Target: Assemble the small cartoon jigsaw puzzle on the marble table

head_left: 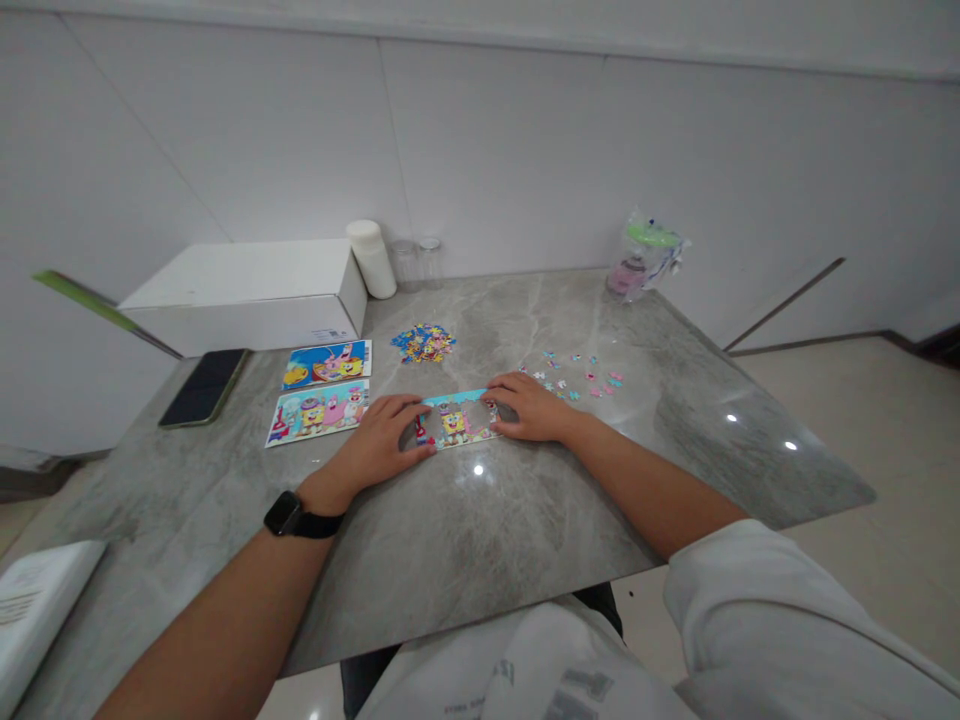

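A small cartoon jigsaw puzzle [456, 419], partly assembled, lies flat on the grey marble table [480, 540]. My left hand [380, 441] rests at its left edge, fingers curled loosely against the pieces. My right hand [529, 406] lies flat on its right edge, fingers stretched over the corner. A heap of loose colourful pieces [423, 343] sits behind the puzzle. More scattered pink and blue pieces [576, 376] lie just right of my right hand. A black watch [285, 514] is on my left wrist.
Two cartoon picture cards [324, 388] lie left of the puzzle, beside a dark phone [204, 387]. A white box [247, 295], a white cylinder [372, 258] and two clear jars [418, 262] stand at the back. A bagged bottle [645, 258] stands far right. Papers [34, 610] lie near left.
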{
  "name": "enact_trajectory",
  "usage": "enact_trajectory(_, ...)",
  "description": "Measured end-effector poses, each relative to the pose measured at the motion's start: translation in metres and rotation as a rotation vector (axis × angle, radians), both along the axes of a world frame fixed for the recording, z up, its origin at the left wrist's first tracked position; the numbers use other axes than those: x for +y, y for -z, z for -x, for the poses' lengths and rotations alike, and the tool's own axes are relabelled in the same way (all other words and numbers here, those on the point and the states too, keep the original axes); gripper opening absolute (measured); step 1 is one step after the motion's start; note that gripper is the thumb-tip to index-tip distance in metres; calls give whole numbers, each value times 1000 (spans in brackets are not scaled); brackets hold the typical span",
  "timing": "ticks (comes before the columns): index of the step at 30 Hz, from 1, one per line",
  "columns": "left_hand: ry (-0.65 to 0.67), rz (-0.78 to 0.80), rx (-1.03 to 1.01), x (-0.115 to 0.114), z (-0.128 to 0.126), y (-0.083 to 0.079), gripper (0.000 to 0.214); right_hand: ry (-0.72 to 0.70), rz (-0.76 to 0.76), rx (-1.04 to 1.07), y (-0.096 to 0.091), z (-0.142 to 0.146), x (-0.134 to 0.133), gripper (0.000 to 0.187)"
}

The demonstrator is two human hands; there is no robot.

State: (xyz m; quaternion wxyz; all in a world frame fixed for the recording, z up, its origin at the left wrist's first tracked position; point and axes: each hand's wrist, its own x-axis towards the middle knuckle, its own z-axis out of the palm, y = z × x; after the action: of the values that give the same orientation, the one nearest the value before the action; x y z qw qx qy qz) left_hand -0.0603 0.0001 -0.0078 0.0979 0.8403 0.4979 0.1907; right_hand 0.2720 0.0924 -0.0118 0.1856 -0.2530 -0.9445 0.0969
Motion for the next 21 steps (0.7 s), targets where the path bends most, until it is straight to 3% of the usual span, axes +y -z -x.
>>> enact_trajectory(21,-33,11,-61,7,-2,3,49,18,45,62,-1,3,1,46)
